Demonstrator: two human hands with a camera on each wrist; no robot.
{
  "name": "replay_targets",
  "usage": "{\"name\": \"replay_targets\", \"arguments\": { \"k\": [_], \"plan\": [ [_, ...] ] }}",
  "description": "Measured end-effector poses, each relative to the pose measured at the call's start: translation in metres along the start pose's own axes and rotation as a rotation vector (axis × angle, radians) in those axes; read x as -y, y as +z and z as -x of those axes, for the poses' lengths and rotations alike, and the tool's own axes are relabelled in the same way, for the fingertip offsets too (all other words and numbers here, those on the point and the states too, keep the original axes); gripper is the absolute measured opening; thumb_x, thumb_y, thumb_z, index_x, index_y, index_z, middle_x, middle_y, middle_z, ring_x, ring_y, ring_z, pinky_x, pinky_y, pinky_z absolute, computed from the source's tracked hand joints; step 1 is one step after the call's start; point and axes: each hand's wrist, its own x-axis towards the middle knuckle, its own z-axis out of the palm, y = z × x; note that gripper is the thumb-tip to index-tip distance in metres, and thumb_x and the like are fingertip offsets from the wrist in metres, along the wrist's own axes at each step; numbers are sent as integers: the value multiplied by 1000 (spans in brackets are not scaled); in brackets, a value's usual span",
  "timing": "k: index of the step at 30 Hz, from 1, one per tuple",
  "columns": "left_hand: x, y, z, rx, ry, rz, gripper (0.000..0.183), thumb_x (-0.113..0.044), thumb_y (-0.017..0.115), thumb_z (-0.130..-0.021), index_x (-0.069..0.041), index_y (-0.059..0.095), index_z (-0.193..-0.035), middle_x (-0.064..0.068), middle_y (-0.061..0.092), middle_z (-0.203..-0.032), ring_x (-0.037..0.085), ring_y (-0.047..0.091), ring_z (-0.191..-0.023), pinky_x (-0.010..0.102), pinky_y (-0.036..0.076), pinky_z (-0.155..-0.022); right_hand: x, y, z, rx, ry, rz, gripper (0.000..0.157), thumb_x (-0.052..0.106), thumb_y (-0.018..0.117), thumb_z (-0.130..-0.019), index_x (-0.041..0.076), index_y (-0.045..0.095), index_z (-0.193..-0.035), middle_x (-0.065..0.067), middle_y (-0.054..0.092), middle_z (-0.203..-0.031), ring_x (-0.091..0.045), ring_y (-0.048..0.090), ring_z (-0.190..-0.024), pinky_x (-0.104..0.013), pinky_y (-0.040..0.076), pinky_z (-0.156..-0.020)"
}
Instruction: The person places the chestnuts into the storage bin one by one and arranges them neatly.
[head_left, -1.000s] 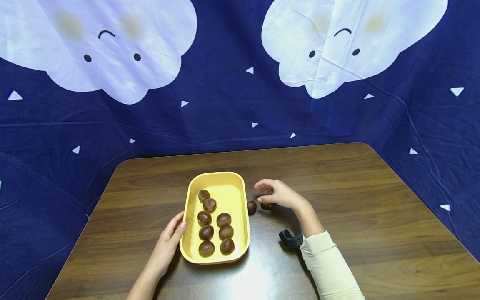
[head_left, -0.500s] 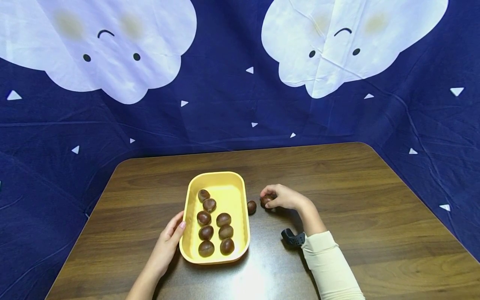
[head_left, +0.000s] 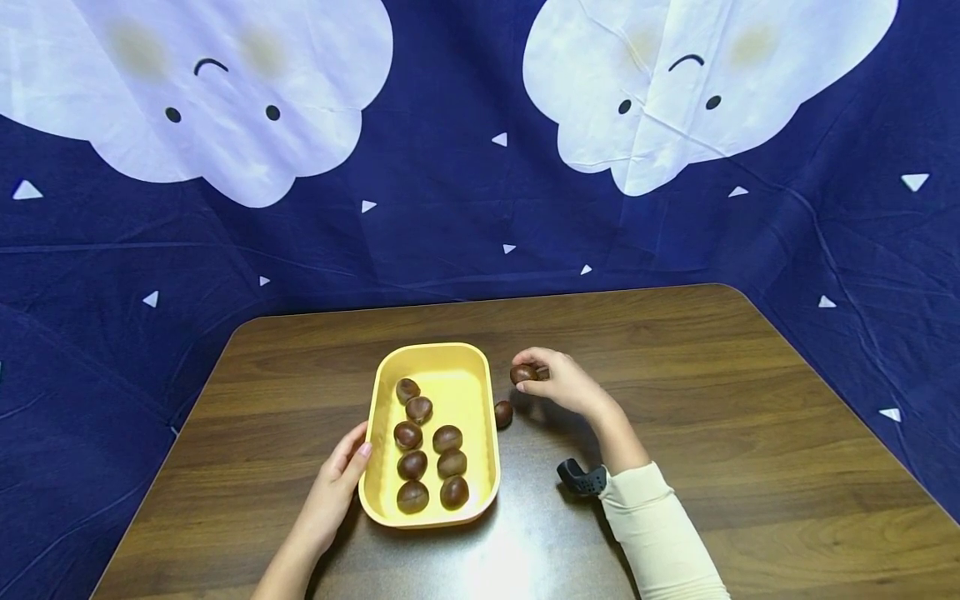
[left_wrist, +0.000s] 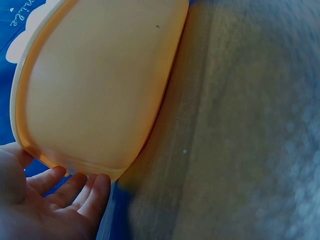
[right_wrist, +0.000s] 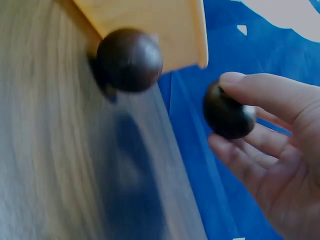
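My right hand [head_left: 562, 383] pinches a chestnut [head_left: 522, 374] between thumb and fingers, lifted above the table to the right of a yellow tray [head_left: 486, 392]. In the right wrist view this brown chestnut [right_wrist: 227, 112] shows whole at the fingertips. Another chestnut [head_left: 503, 414] lies on the table right by the tray's right side. My left hand [head_left: 337, 475] grips the tray's left side, thumb at the rim; in the left wrist view its fingers [left_wrist: 70, 190] curl against the outer wall. Inside the tray, several chestnuts [head_left: 412, 465] form two rough columns, a longer left one and a shorter right one.
The wooden table [head_left: 750, 433] has rounded far corners and meets a dark blue cloth [head_left: 450, 233] with white clouds behind it. A black strap-like piece [head_left: 581, 478] sticks out from the right wrist, low over the table.
The right hand came down onto the chestnut farther from the tray, pinched it, and raised it up and slightly left. The left hand and the tray have stayed in place.
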Motion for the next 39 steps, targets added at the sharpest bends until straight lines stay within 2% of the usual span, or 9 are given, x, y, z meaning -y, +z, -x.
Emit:
{"name": "replay_targets", "arguments": {
  "k": [7,9,14,16,20,27,34,39],
  "plan": [
    [0,0,0,2,5,-1,47,-28,41,-97,-6,31,-136,17,37,-135,27,38,-119,16,36,-86,23,16,-7,-116,-77,-20,32,1,70,-76,-1,59,-106,-13,57,-98,-25,56,-91,-38,45,-81],
    [-1,0,1,1,5,-2,47,-28,41,-97,-6,31,-136,17,37,-135,28,38,-119,16,36,-86,38,21,-6,-129,-98,-39,31,-3,68,-76,-4,58,-106,-16,56,-98,-27,56,-92,-38,45,-82],
    [-1,0,1,0,4,0,46,-28,41,-97,-6,32,-136,17,38,-135,28,38,-119,17,37,-86,46,38,-11,-118,-166,-64,31,3,69,-78,-1,59,-106,-9,56,-100,-19,56,-93,-27,45,-82],
    [-1,0,1,-2,8,2,46,-28,41,-97,-6,32,-136,17,38,-134,28,39,-118,18,37,-86,39,47,-14,-109,-186,-27,32,8,71,-78,3,60,-107,-3,56,-101,-14,55,-93,-25,45,-81],
    [-1,0,1,-4,16,3,46,-27,41,-97,-6,32,-136,17,39,-134,28,39,-117,19,37,-87,46,60,-16,-70,-209,63,30,11,71,-78,8,61,-106,1,57,-102,-12,54,-92,-25,46,-78],
    [-1,0,0,-8,21,2,46,-27,41,-97,-5,32,-136,17,40,-133,28,40,-117,19,37,-87,52,76,-18,9,-253,180,31,11,70,-79,7,60,-107,0,58,-102,-10,54,-91,-24,43,-80],
    [0,1,-1,-16,26,-2,46,-27,42,-97,-4,33,-136,17,40,-132,28,40,-117,17,37,-85,60,81,-17,113,-210,358,28,16,68,-80,11,61,-107,1,59,-103,-10,52,-96,-24,40,-85],
    [0,0,0,-16,29,-8,46,-27,41,-97,-4,33,-136,18,41,-132,28,39,-117,16,37,-85,61,84,-18,144,-207,482,24,18,67,-81,14,62,-105,3,60,-103,-11,53,-98,-25,40,-85]
  ]
}}
